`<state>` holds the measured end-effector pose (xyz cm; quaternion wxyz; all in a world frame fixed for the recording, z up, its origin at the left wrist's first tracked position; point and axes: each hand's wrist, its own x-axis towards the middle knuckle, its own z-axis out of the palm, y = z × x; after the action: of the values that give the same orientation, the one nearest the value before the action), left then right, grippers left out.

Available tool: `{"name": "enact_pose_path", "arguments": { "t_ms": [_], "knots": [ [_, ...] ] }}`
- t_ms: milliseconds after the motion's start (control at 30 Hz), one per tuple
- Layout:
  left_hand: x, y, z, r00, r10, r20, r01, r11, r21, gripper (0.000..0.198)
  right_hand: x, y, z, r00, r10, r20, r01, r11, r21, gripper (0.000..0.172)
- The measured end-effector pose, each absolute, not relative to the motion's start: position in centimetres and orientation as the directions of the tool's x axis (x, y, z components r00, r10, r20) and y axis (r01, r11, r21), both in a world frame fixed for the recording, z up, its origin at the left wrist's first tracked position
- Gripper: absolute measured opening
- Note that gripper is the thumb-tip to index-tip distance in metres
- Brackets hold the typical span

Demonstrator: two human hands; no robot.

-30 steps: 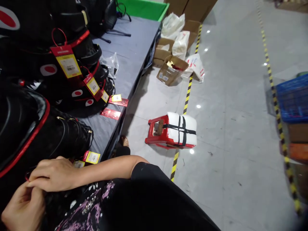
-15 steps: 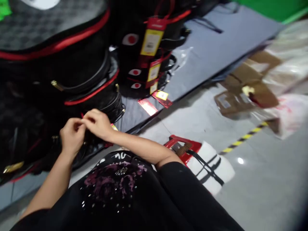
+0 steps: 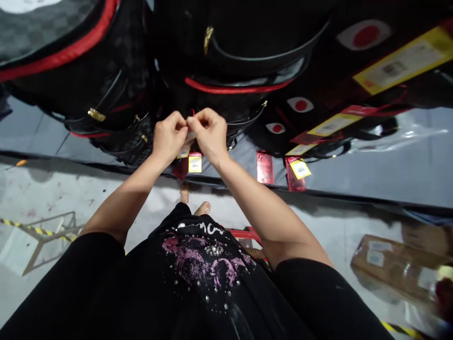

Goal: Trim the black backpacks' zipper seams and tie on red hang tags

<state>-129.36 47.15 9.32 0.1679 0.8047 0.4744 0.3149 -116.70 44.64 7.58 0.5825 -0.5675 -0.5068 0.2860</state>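
Observation:
My left hand [image 3: 170, 137] and my right hand [image 3: 211, 134] meet fingertip to fingertip, each in a closed pinch. A thin red cord [image 3: 193, 112] shows just above the touching fingertips; the part between the fingers is hidden. Beneath them hang yellow-and-white barcode tags [image 3: 195, 164], one beside a dark red piece. Right behind the hands is a stack of black bags [image 3: 244, 101] with red piping and gold zipper pulls.
To the left stands another stack of black checkered bags [image 3: 123, 108]. Black bags with red-and-white eye shapes [image 3: 300, 105] are at the right, with red tags [image 3: 265, 167] at the edge of the grey-covered table [image 3: 389, 174]. A cardboard box [image 3: 396, 267] lies on the floor.
The view has swung, so the hands and bags sit further right and the floor box lower. Both hands stay pinched together in front of the bags.

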Motion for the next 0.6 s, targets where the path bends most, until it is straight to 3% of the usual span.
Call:
{"name": "enact_pose_path", "arguments": {
  "t_ms": [233,367,500,600],
  "knots": [
    [-129.4,46.4,8.9,0.361,0.896,0.26,0.696,-0.444,0.564,0.015,-116.4,45.1,6.0,0.237,0.912,0.336,0.277,0.268,-0.923,0.03],
    [-129.3,46.3,9.0,0.328,0.895,0.303,0.719,-0.444,0.534,0.014,-116.3,45.4,5.8,0.244,0.907,0.344,0.263,0.28,-0.923,0.029],
    [-129.0,46.2,9.9,0.389,0.869,0.307,0.695,-0.495,0.521,0.017,-117.0,44.8,6.9,0.32,0.897,0.305,0.284,0.216,-0.934,0.023],
    [-129.1,45.8,10.8,0.287,0.894,0.344,0.767,-0.43,0.477,0.016,-117.6,43.8,8.4,0.367,0.895,0.255,0.311,0.141,-0.94,0.022]
  ]
}}
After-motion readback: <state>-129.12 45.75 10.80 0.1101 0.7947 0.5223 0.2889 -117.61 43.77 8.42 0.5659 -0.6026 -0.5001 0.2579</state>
